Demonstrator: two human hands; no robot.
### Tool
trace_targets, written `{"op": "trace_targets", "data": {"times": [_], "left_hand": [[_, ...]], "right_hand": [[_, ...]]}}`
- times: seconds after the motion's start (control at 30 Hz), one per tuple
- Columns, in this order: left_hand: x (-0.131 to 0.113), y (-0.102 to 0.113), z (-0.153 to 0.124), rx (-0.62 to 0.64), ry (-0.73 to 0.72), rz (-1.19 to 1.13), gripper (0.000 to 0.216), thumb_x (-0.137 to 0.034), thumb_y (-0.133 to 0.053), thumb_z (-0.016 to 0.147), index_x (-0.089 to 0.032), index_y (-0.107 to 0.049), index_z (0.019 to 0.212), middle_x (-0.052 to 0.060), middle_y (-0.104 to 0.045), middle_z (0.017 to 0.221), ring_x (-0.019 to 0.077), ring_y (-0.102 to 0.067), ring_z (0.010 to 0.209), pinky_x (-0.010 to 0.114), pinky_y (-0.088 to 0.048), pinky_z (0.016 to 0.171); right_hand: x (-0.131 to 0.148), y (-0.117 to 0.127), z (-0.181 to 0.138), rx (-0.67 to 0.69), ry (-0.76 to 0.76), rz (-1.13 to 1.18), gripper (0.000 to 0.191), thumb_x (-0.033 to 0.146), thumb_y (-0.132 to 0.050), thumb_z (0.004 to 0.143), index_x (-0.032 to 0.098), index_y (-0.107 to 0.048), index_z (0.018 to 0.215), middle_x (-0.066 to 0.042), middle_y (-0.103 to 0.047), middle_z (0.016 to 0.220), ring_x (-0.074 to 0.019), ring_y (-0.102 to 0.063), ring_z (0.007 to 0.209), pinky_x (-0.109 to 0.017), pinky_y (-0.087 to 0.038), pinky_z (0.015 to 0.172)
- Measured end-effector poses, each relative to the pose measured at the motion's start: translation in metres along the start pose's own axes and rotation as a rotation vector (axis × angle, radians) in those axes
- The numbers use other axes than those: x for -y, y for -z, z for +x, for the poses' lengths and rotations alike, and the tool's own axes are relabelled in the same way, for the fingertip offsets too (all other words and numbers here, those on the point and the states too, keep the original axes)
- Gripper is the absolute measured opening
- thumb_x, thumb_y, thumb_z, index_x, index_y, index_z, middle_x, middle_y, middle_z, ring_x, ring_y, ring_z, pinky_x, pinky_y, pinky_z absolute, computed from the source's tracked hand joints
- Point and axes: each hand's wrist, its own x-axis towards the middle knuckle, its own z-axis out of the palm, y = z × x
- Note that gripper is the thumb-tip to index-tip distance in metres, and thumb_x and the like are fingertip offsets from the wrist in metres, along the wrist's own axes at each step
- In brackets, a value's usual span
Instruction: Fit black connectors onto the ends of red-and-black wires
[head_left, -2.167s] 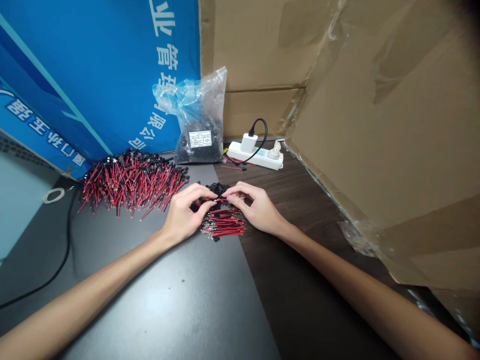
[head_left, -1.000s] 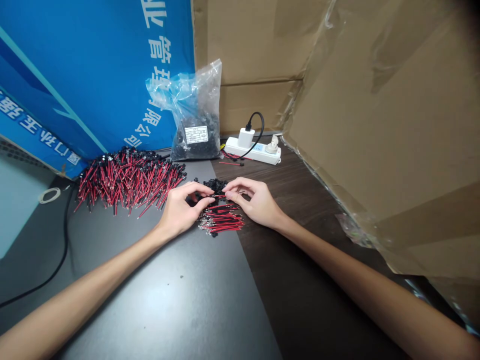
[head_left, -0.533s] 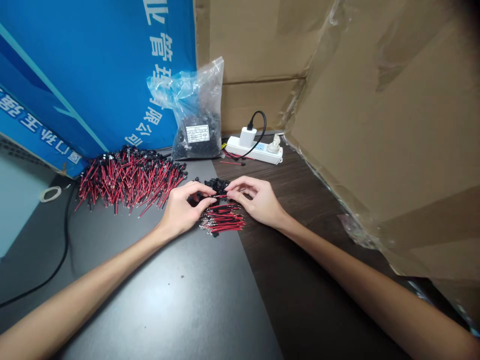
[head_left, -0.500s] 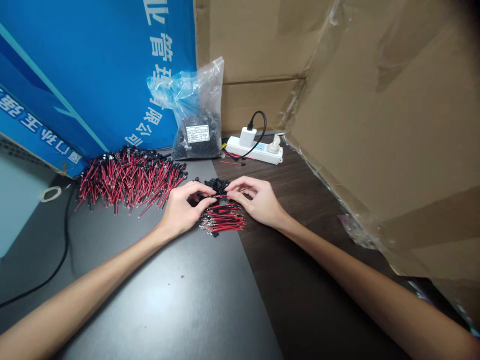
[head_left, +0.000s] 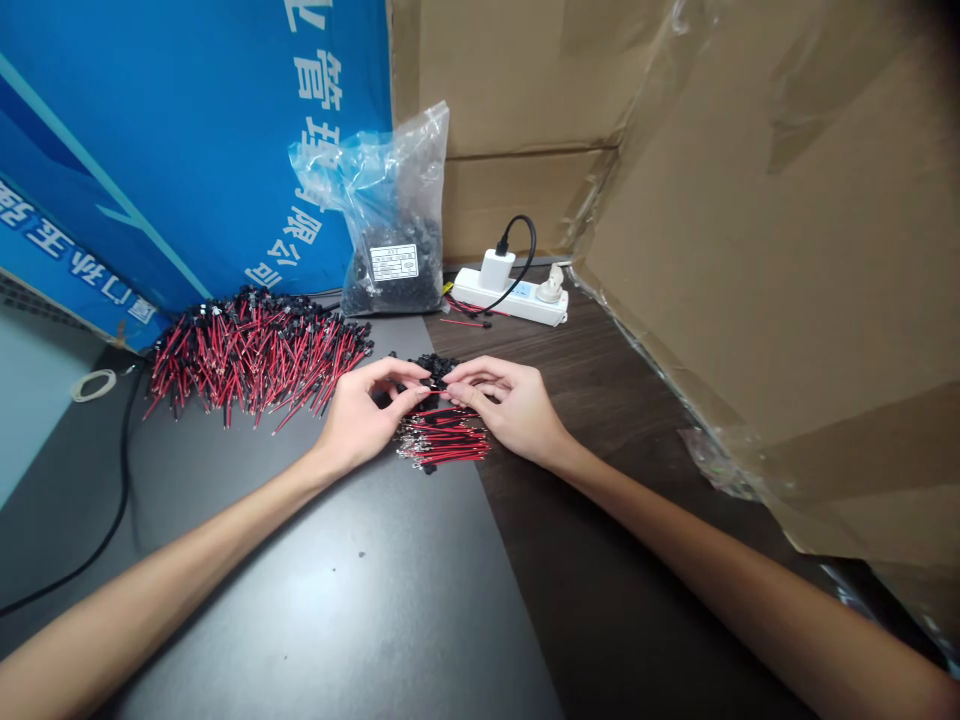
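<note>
My left hand (head_left: 367, 405) is closed in a pinch, thumb and forefinger together over a small part that its fingertips mostly hide. Close against it, my right hand (head_left: 510, 405) pinches a thin red wire (head_left: 438, 392), whose visible stretch runs to the left fingertips. Just behind the fingers lies a pile of small black connector housings (head_left: 438, 368). In front of them, red and black wires (head_left: 450, 440) lie in a row with bare metal terminals at their left ends.
A large heap of red and black wires with black connectors (head_left: 255, 360) sits at left. Behind stands a clear plastic bag of black parts (head_left: 397, 270). A white power strip (head_left: 517, 298) holds a plug and cable. Cardboard (head_left: 750, 250) walls the right side; a black cable (head_left: 124, 480) runs at left.
My right hand has shifted slightly left, bringing its fingertips closer to the left hand's. Less of the red wire shows between them. The piles look the same.
</note>
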Motion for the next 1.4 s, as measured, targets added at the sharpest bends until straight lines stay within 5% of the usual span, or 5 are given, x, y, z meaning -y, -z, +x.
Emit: {"op": "trace_targets", "data": {"times": [0.73,1.4], "left_hand": [[-0.0020,-0.0043,-0.0061,0.017,-0.185,-0.009,0.004,-0.018,-0.078,0.079,-0.020,-0.078,0.082,0.003,-0.075,0.085,0.0127,-0.064,0.070,0.024,-0.050,0.060],[-0.0078,-0.0065,-0.0085,-0.012,-0.004,0.007,0.010,-0.025,-0.075,0.079,-0.019,-0.077,0.087,0.002,-0.075,0.077,0.0146,-0.067,0.066,0.027,-0.054,0.062]], "right_hand": [[0.0065,0.0033,-0.0005,0.013,-0.142,0.049,0.049,0.047,-0.087,0.067,0.016,-0.071,0.101,-0.005,-0.077,0.079,-0.0168,-0.068,0.066,-0.030,-0.054,0.063],[0.0000,0.0001,-0.0015,0.013,-0.099,0.126,0.042,0.044,-0.084,0.073,0.019,-0.068,0.102,-0.004,-0.073,0.086,-0.0170,-0.070,0.082,-0.032,-0.058,0.078]]}}
